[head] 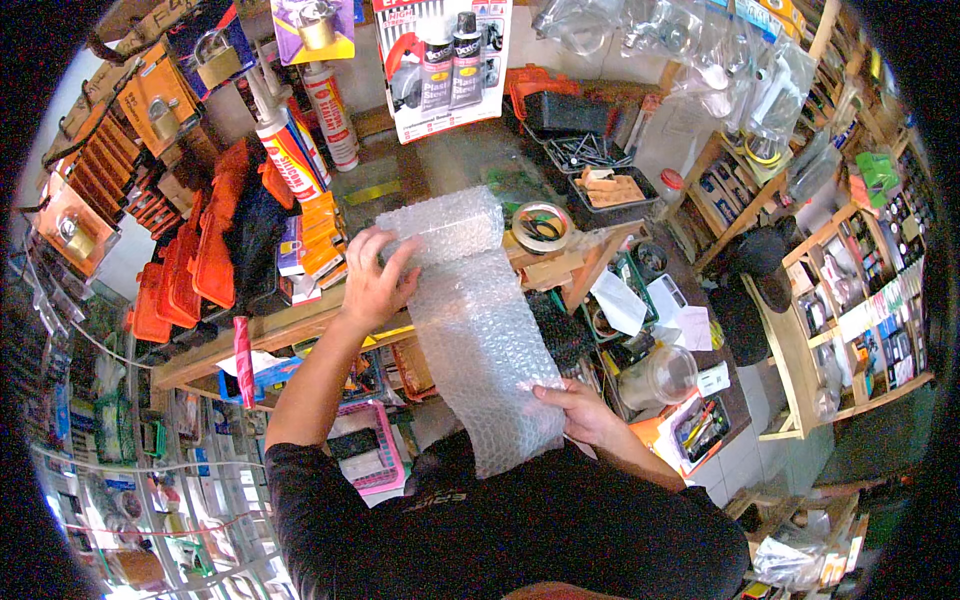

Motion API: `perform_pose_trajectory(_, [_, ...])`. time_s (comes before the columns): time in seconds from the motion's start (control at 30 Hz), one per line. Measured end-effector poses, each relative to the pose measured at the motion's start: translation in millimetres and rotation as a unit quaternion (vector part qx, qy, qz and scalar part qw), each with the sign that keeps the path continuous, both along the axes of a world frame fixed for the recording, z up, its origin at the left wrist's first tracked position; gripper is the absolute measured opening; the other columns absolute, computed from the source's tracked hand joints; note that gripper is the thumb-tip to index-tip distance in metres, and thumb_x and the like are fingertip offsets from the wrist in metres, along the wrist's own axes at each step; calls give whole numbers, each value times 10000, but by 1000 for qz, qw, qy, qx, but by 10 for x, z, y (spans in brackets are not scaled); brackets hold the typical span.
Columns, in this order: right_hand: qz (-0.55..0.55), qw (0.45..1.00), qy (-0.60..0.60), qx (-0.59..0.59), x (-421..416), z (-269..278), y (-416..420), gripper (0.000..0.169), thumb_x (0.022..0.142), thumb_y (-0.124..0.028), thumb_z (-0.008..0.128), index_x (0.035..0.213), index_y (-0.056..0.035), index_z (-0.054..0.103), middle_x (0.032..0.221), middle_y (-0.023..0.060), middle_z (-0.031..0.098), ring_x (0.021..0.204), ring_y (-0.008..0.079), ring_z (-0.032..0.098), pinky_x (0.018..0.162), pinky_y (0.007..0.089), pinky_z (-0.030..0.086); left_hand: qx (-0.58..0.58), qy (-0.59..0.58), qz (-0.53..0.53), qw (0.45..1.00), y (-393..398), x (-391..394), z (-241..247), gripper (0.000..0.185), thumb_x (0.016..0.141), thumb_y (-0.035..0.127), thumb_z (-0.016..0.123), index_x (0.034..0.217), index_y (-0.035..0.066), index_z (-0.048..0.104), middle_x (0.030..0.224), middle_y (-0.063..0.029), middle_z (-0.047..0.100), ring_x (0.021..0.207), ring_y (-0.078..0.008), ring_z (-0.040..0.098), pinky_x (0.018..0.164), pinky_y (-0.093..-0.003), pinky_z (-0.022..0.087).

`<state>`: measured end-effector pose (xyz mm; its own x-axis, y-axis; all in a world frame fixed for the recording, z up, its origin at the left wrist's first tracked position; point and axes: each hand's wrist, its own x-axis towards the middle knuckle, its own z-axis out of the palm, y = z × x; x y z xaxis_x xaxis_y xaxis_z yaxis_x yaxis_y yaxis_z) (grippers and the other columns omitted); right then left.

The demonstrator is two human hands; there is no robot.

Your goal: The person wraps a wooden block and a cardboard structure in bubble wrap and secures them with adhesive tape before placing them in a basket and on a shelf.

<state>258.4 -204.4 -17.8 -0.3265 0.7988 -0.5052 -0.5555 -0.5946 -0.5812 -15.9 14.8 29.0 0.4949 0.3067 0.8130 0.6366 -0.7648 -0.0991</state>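
Note:
A roll of clear bubble wrap (457,225) lies on the counter in front of me, its loose sheet drawn down towards my chest. My left hand (379,281) is at the left end of the roll, its curved fingers and thumb holding the wrap. Lower down, my right hand (585,412) pinches the right edge of the unrolled sheet, thumb on top and the other fingers hidden beneath. The sheet's bottom end hangs against my black shirt (510,517). Just right of the roll sits a roll of tape (541,227) with a dark looped item inside its ring.
Silicone sealant tubes (289,154), orange plastic cases (214,259) and small boxes (311,240) crowd the left. A carded epoxy pack (450,71) hangs ahead. Right are a tray of nails (585,152), a clear jar (656,375) and papers (619,300). A pink basket (390,442) sits below.

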Motion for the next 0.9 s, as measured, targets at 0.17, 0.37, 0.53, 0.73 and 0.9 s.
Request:
perform_pose_trajectory(0.17, [-4,1000,-4,-7,5,-33,-2,287,863,-106,587,1137,-22,560,1080,97,622,975,229,606,882,395,472,-135,-2,66,989,-98,89,258,791,534,152,786,1244,181,439,1202,-143,421,1136,-360,388,944,-483,321])
perform_pose_trajectory(0.37, [5,1000,6,-5,15,-42,1,294,860,-122,593,1133,-17,564,1085,98,621,984,230,604,889,394,468,-200,109,123,966,-205,144,548,845,514,197,794,1267,164,412,1219,-140,421,1153,-348,386,944,-482,313])
perform_pose_trajectory(0.53, [13,1000,2,18,33,-89,-43,317,853,-105,589,1155,-13,559,1095,103,618,969,232,611,894,392,468,-175,95,48,979,-281,319,871,905,511,242,804,1299,166,367,1219,-134,417,1151,-334,391,936,-499,318])
perform_pose_trajectory(0.73, [55,996,-9,66,30,2,-131,361,843,-94,593,1187,3,539,1087,115,620,954,229,617,896,377,468,-199,204,136,949,-12,501,701,914,559,303,796,1341,249,325,1299,-167,389,1210,-352,370,977,-526,310])
perform_pose_trajectory(0.9, [57,995,-24,72,36,126,-197,344,845,-110,600,1167,3,556,1026,109,638,927,204,622,855,354,486,-243,219,159,932,-29,574,732,961,551,290,797,1367,252,290,1304,-158,402,1193,-347,415,984,-495,338])
